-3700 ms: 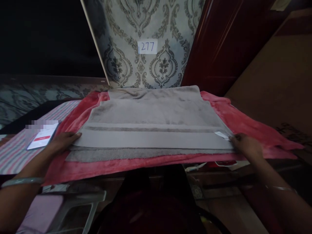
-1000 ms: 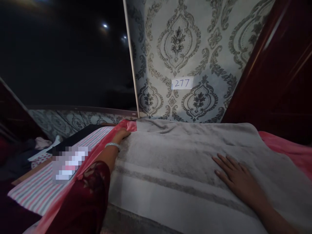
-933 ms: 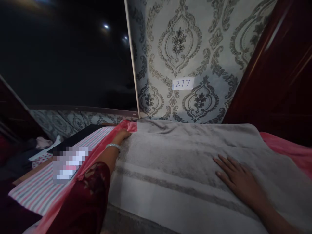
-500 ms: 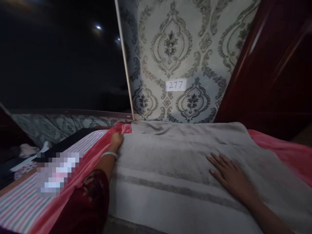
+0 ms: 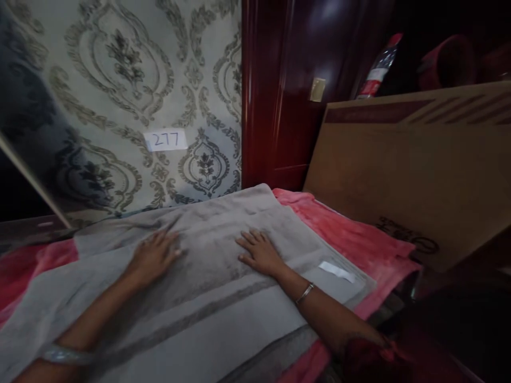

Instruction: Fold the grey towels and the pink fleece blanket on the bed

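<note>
Folded grey towel [image 5: 207, 298] laid on a pink blanket [image 5: 351, 239], with both hands pressed flat on it. Places are given relative to the towel.

Nearest the viewer, both forearms cross the towel's near half, where a dark woven stripe [image 5: 187, 324] runs along its length; a bangle [image 5: 59, 355] sits on the left wrist and a thin bracelet [image 5: 304, 293] on the right. The near edge of the towel is cut off by the bottom of the frame at the left.

At the towel's middle, the left hand [image 5: 154, 255] and the right hand [image 5: 261, 252] lie palm down with fingers spread, well apart from each other and gripping nothing. A white sewn label [image 5: 337, 271] lies on the towel near its right end, just beside the right forearm.

Beyond the right end, a strip of blanket shows bare before its edge drops off. A brown cardboard panel [image 5: 399, 175] stands close behind that strip; its lower corner print is too blurred to read. At the left end the blanket shows only as a small patch.

The far edge of the towel is rumpled and lies near the patterned wallpaper [image 5: 120, 106], which carries a paper tag reading 277 [image 5: 165, 140]. A dark red wooden door [image 5: 287, 90] adjoins the wall. The upper right and lower right corners are too dark to make out.
</note>
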A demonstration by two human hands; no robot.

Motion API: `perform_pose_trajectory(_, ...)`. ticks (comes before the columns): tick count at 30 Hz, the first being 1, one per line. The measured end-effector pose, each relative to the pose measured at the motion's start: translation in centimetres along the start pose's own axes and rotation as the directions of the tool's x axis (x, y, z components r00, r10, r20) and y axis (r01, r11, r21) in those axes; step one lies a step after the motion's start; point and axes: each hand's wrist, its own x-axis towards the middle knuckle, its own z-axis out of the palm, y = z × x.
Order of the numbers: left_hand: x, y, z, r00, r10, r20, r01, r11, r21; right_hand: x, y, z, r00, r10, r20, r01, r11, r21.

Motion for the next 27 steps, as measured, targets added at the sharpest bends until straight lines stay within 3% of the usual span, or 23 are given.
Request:
perform_pose_trajectory(2,-1.0,2.7,1.1,0.991,0.05,0.126,-0.055,0.998,0.039,0.2,0.4,-0.4,1.0,-0.022,0.005,0.022,1.0,0.006)
perform_pose_trajectory(4,-1.8,4.5,2.1,0.982,0.039,0.184,-0.052,0.996,0.067,0.7,1.8,-1.2,1.0,-0.03,0.007,0.03,1.0,-0.005)
perform_pose_trajectory(7,-2.4,5.3,2.9,0.983,0.023,0.183,-0.04,0.995,0.09,1.4,6.1,-3.5,0.983,0.166,-0.08,-0.164,0.986,0.028)
perform_pose_trajectory(10,-2.2,4.8,3.1,0.985,0.034,0.17,-0.049,0.996,0.081,1.7,11.7,-6.3,0.866,0.462,-0.193,-0.438,0.886,0.155)
perform_pose_trajectory(13,-1.9,4.4,3.4,0.991,0.057,0.122,-0.064,0.996,0.055,1.8,16.3,-7.9,0.784,0.584,-0.211,-0.532,0.807,0.257)
perform_pose_trajectory(16,-1.7,4.2,3.9,0.993,0.072,0.089,-0.077,0.996,0.051,2.5,19.2,-7.9,0.75,0.635,-0.185,-0.549,0.753,0.362)
perform_pose_trajectory(21,-1.4,4.0,4.5,0.994,0.087,0.071,-0.092,0.993,0.076,3.9,21.3,-6.7,0.733,0.663,-0.153,-0.527,0.696,0.488)
perform_pose_trajectory(27,-1.2,4.3,4.3,0.993,0.098,0.058,-0.102,0.992,0.073,5.2,23.0,-7.1,0.721,0.638,-0.269,-0.46,0.732,0.502)
